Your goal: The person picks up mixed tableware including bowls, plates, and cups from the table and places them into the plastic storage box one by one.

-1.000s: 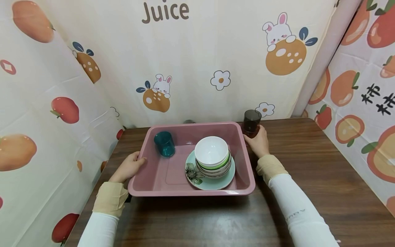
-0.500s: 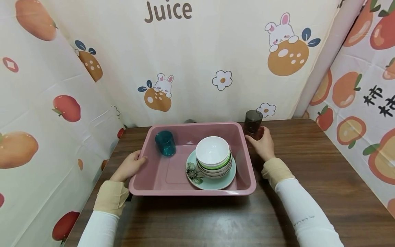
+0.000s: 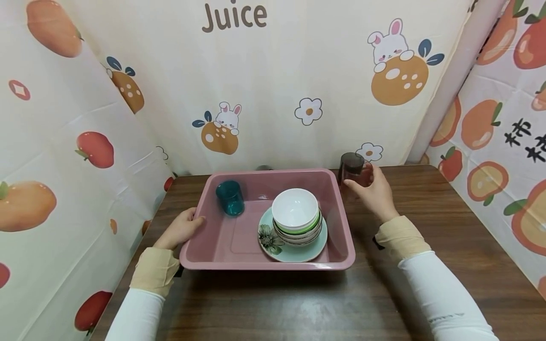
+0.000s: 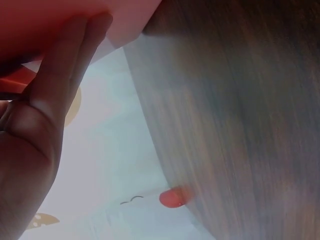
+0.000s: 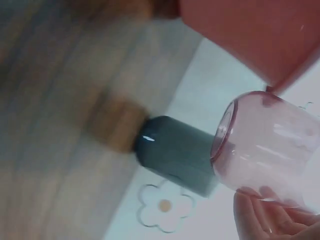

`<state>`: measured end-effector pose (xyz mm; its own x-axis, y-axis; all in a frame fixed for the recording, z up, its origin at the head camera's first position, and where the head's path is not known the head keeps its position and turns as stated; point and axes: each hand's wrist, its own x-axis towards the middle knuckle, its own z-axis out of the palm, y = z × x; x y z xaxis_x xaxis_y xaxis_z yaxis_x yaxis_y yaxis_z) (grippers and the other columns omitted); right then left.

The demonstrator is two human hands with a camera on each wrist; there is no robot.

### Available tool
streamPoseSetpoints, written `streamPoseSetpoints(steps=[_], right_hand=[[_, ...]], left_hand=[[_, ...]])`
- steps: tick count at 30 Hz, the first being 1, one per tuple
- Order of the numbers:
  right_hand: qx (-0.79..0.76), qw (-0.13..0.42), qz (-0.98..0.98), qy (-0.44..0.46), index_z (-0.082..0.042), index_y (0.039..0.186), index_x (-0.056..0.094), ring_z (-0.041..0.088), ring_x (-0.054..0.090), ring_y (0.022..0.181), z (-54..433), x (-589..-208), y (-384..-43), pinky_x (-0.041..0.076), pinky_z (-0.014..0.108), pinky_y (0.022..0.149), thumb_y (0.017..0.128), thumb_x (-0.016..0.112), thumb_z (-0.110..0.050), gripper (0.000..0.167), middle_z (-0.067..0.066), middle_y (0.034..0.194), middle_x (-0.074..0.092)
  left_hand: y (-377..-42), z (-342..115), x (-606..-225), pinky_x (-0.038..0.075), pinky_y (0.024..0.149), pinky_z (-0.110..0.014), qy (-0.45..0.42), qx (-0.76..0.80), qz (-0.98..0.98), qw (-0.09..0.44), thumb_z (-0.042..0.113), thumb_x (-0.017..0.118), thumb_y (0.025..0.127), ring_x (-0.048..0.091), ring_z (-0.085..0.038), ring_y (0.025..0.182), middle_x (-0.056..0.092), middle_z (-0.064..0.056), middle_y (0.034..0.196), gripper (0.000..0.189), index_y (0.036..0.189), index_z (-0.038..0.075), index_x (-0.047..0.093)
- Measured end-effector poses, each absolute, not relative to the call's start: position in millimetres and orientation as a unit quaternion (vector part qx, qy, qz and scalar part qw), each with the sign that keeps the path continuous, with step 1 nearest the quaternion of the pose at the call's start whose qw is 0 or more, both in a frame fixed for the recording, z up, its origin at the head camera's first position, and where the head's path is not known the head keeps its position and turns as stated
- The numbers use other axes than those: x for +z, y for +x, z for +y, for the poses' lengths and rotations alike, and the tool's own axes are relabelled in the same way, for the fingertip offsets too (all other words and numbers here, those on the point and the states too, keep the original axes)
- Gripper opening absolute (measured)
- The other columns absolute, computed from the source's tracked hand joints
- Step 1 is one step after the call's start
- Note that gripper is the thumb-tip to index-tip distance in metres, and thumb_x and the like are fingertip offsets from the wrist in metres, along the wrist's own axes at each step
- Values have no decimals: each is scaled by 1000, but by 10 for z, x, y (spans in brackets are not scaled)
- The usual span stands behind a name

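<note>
My left hand [image 3: 180,229] grips the left rim of a pink plastic basin [image 3: 266,266], thumb over the rim; in the left wrist view its fingers [image 4: 62,60] lie along the outer wall. To the right of the basin, my right hand [image 3: 377,196] holds a see-through pinkish-red cup [image 5: 270,150] by its side, raised off the table. Just behind that cup a smoky grey cup [image 5: 175,152] stands upright on the table. A teal cup [image 3: 230,199] sits in the basin's back left corner. On the right, a stack of bowls topped by a white one [image 3: 295,208] rests on a pale green flowered plate [image 3: 269,239].
The dark wooden table [image 3: 431,208] extends to the right and in front of the basin. Fruit-printed curtains [image 3: 273,71] hang behind and at both sides. A small grey object [image 3: 264,167] shows slightly behind the basin's back rim.
My right hand has moved right and up, bringing the pinkish-red cup away from the table beside the grey cup. The left hand keeps its hold, and the basin stays in place.
</note>
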<state>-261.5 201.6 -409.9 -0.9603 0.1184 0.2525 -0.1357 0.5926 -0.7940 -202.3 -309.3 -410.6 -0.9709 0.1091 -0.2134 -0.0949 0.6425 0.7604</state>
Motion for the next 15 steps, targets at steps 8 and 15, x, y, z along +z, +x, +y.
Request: streamPoseSetpoints(steps=[8,15], right_hand=[[458,152,-874,50,1,148,31,38,51,114,1970,-3782,-2487,42,49,94,89,71,-36,80,26,130,49],[464,139,-872,72,-4,148,32,32,53,108,1888,-3573,-2425,40,36,87,90,69,-40,77,20,130,50]], left_hand=[[-2053,-3119,-4115,55,69,-29,7,414,900,138,21,48,101,66,-16,77,64,-21,102,44,131,-12,43],[-2073,-3130,-4089,57,72,-33,3,399,905,147,22,49,100,67,-17,77,65,-21,104,45,130,-11,44]])
